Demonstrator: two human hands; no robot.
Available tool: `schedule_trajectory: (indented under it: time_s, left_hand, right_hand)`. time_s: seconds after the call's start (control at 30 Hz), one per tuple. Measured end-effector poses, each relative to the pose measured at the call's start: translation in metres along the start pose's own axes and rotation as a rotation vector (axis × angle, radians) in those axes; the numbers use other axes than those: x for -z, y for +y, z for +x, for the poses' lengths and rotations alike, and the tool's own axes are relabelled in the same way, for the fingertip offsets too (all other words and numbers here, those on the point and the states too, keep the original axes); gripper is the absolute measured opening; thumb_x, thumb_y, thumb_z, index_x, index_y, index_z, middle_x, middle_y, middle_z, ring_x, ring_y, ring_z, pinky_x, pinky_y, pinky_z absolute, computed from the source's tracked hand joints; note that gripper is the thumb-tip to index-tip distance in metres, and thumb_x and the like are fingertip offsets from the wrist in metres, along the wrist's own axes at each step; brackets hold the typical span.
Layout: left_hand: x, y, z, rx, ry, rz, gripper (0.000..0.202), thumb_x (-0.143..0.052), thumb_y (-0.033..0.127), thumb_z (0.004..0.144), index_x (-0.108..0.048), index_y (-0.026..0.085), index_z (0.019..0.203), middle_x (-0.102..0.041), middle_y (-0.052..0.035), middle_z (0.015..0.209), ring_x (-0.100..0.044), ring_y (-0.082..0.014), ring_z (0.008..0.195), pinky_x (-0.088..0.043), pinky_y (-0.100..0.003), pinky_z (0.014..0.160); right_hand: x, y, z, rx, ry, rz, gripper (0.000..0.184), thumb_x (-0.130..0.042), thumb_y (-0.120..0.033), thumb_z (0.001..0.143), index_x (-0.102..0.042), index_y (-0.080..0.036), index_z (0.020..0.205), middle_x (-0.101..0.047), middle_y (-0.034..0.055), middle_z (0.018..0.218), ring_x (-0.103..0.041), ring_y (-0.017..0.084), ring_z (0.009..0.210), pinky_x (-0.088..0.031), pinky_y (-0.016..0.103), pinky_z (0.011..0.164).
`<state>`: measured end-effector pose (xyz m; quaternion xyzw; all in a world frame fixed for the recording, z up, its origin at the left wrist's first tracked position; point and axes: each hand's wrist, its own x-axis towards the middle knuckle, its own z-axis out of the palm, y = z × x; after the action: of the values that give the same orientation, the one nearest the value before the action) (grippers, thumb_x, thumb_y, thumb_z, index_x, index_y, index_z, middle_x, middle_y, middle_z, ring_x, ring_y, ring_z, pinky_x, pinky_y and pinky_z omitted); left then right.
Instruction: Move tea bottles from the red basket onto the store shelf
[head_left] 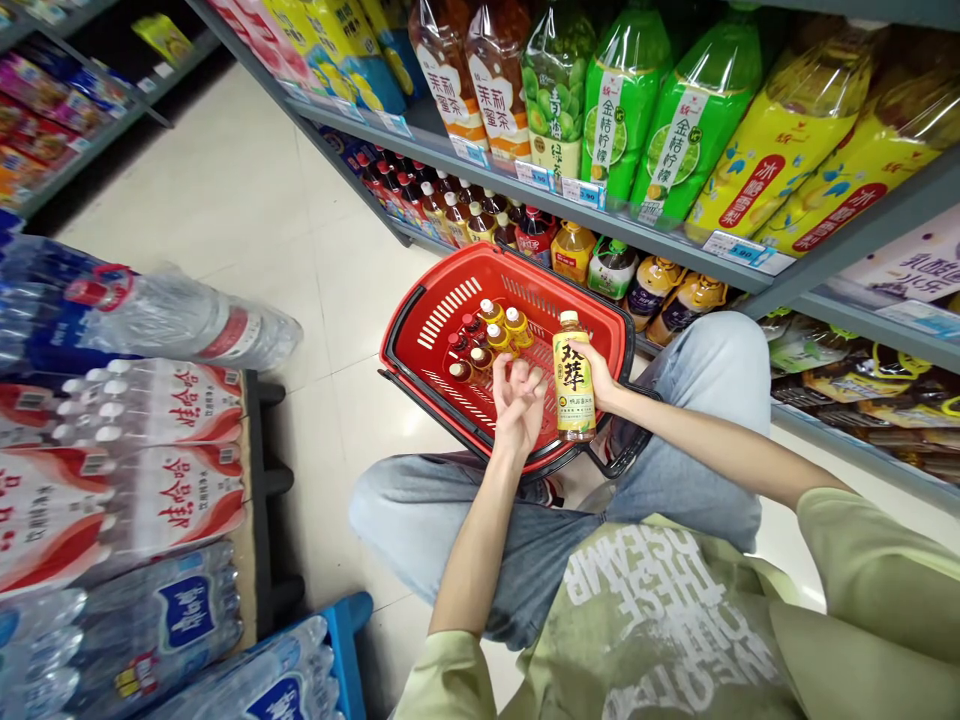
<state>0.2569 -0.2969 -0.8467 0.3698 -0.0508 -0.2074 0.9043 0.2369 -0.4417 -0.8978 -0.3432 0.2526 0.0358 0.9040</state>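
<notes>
My right hand (598,376) is closed around a yellow-labelled tea bottle (574,385), upright above the near right side of the red shopping basket (442,300). Beside it, my left hand (519,400) is raised over the near rim, fingers apart and partly curled, with nothing in it. Several small drink bottles (499,337) stand together inside the basket, some with white or yellow caps and others with dark red ones. The basket rests on the floor in front of my bent knees, its black handle (626,450) folded down toward me.
A drinks shelf (540,190) with large green, yellow and brown bottles runs along the far right; smaller bottles (465,215) fill its lower level. Shrink-wrapped water packs (180,450) stand on pallets at left, a large clear bottle (202,320) lying above them. Pale tiled floor (322,330) lies between.
</notes>
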Motion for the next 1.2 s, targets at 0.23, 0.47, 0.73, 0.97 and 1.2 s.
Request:
schedule_trajectory:
  time_s: [0.23, 0.47, 0.73, 0.97, 1.2]
  left_hand:
    - [0.0024, -0.0027, 0.0022, -0.021, -0.019, 0.008, 0.058, -0.088, 0.020, 0.055, -0.060, 0.030, 0.105, -0.040, 0.0035, 0.081, -0.034, -0.0084, 0.065, -0.032, -0.022, 0.057]
    - [0.0011, -0.0041, 0.0034, -0.015, 0.004, 0.049, 0.062, -0.091, 0.025, 0.052, -0.058, 0.031, 0.104, -0.040, 0.0028, 0.082, -0.034, -0.0097, 0.066, -0.029, -0.023, 0.057]
    - [0.0003, -0.0053, 0.0025, 0.010, -0.020, 0.043, 0.063, -0.091, 0.022, 0.051, -0.056, 0.030, 0.104, -0.040, 0.0033, 0.083, -0.033, -0.0094, 0.066, -0.031, -0.024, 0.058]
    - [0.0045, -0.0070, 0.0024, 0.029, -0.041, 0.009, 0.063, -0.088, 0.016, 0.052, -0.058, 0.031, 0.105, -0.041, 0.0039, 0.084, -0.033, -0.0084, 0.065, -0.030, -0.022, 0.057]
    - [0.0036, -0.0082, 0.0025, 0.020, -0.065, 0.008, 0.059, -0.081, 0.012, 0.051, -0.058, 0.030, 0.103, -0.038, 0.0045, 0.080, -0.031, -0.0094, 0.064, -0.029, -0.024, 0.059]
  right_hand:
    - [-0.0001, -0.0007, 0.0006, -0.027, 0.026, 0.033, 0.037, -0.073, -0.055, 0.073, -0.060, -0.021, 0.077, -0.065, -0.0003, 0.061, -0.057, 0.015, 0.051, -0.048, 0.027, 0.051]
    - [-0.0016, -0.0024, -0.0011, -0.051, 0.045, 0.042, 0.036, -0.073, -0.053, 0.072, -0.061, -0.019, 0.076, -0.065, -0.0002, 0.061, -0.055, 0.013, 0.051, -0.046, 0.025, 0.050]
    - [0.0012, -0.0011, 0.0011, -0.082, -0.022, 0.044, 0.041, -0.070, -0.060, 0.074, -0.061, -0.020, 0.079, -0.064, 0.0005, 0.059, -0.056, 0.016, 0.049, -0.049, 0.029, 0.051]
    - [-0.0008, -0.0025, -0.0002, -0.046, 0.005, 0.053, 0.039, -0.074, -0.058, 0.070, -0.061, -0.022, 0.076, -0.064, -0.0007, 0.059, -0.055, 0.015, 0.052, -0.047, 0.028, 0.051]
    - [-0.0020, -0.0024, -0.0005, -0.005, 0.025, 0.058, 0.037, -0.078, -0.054, 0.067, -0.059, -0.023, 0.072, -0.062, -0.0020, 0.059, -0.052, 0.014, 0.051, -0.045, 0.028, 0.050]
